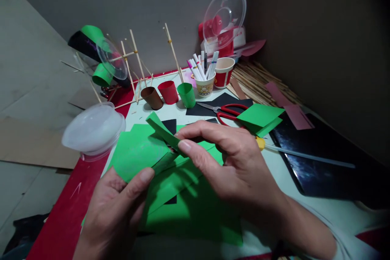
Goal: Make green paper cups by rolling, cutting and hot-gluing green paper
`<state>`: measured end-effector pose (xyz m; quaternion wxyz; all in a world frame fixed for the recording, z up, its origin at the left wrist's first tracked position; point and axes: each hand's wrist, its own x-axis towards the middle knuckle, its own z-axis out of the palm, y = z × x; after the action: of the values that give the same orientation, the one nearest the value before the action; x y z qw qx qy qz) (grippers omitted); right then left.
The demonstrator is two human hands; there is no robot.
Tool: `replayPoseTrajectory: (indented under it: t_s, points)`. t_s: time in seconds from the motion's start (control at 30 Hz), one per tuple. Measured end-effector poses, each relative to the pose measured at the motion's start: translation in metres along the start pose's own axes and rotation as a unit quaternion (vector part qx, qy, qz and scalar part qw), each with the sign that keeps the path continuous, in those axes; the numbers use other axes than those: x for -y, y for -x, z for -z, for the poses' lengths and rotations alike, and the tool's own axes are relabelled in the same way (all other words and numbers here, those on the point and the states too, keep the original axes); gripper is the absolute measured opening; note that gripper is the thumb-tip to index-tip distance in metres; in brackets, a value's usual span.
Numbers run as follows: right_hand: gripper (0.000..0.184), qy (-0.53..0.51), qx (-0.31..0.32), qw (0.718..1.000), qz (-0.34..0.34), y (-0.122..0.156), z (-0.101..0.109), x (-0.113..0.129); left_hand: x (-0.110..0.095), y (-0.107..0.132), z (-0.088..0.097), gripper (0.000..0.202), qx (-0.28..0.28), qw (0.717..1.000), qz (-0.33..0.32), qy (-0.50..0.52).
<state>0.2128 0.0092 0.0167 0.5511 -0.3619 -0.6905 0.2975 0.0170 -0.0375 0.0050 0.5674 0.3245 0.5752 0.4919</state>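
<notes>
My left hand [117, 207] grips a green paper piece [137, 152] by its lower edge, thumb on top. Between the thumb and index finger of my right hand [237, 162] is pinched a narrow green paper strip [160, 128], which slants up to the left. The strip's lower end meets the right edge of the held piece; whether they are joined there I cannot tell. Larger green paper sheets [195, 219] lie beneath both hands. Beyond my right hand rest red-handled scissors [233, 109], their blades partly open, beside a folded green paper [258, 117].
Brown [152, 98], red [168, 92] and green [187, 95] paper tubes stand behind. A marker cup [204, 87], red-and-white cup [224, 74] and stick bundle [262, 81] sit farther back. Leftward are a stick frame [135, 59] and plastic bowl [94, 128]; a black panel [310, 174] lies right.
</notes>
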Motion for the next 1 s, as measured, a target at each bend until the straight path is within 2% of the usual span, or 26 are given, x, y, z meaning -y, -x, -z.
replayPoseTrajectory:
  t_s: [0.2, 0.33, 0.47, 0.7, 0.83, 1.0]
  points:
    - [0.011, 0.0, -0.01, 1.0, -0.01, 0.0, 0.0, 0.001, -0.006, 0.003, -0.015, 0.07, -0.017, 0.999, 0.015, 0.049]
    - [0.012, 0.003, -0.002, 1.0, -0.009, 0.0, -0.003, 0.001, -0.012, 0.006, -0.028, 0.08, -0.05, 0.996, 0.031, 0.068]
    - [0.01, 0.017, -0.006, 1.0, 0.022, 0.002, -0.004, 0.002, -0.01, 0.006, -0.028, 0.087, -0.064, 0.996, 0.014, 0.064]
    - [0.009, 0.051, -0.016, 0.996, 0.068, 0.004, -0.005, 0.004, 0.0, 0.001, -0.016, 0.077, -0.051, 0.998, -0.004, 0.039]
    - [0.018, 0.089, -0.027, 0.991, 0.099, 0.007, -0.007, 0.002, 0.001, -0.003, -0.016, 0.071, -0.063, 0.997, -0.012, 0.032]
    - [0.019, 0.093, -0.032, 0.985, 0.14, 0.013, -0.012, -0.003, 0.001, -0.002, -0.015, 0.054, -0.077, 0.997, -0.013, 0.01]
